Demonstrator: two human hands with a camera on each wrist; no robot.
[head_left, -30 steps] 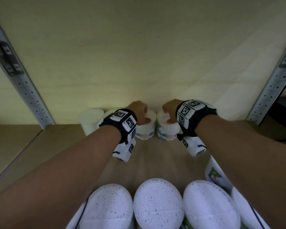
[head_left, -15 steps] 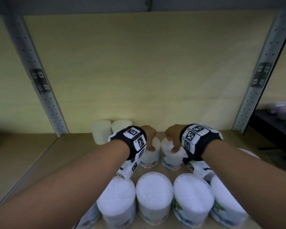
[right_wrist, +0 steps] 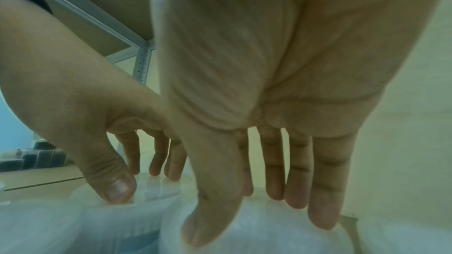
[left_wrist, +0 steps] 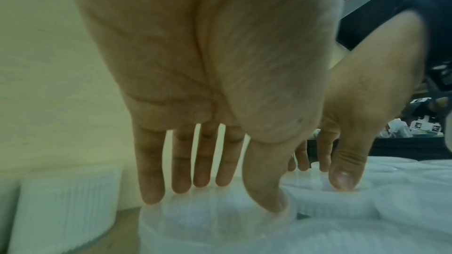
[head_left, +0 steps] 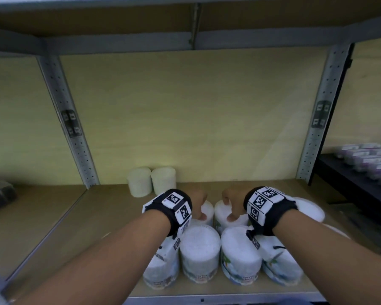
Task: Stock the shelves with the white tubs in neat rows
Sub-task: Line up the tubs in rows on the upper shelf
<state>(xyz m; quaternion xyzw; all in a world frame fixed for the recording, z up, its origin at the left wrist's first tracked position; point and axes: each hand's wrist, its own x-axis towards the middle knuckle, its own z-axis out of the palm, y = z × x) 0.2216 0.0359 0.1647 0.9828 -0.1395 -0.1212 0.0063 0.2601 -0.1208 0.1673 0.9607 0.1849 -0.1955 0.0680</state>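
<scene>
Left hand [head_left: 197, 204] and right hand [head_left: 233, 203] are side by side, each gripping the lid rim of its own white tub from above, fingers behind, thumb in front: the left tub [head_left: 207, 211] and the right tub [head_left: 226, 214] stand upright, touching, mid-shelf. Right in front, a front row of tubs [head_left: 199, 256] blocks the near edge of the wooden shelf [head_left: 92, 216], lids up, labels facing out. Behind, two plain white tubs [head_left: 152, 181] stand against the back panel [head_left: 185, 117]. Grey perforated uprights [head_left: 68, 119] frame the bay.
</scene>
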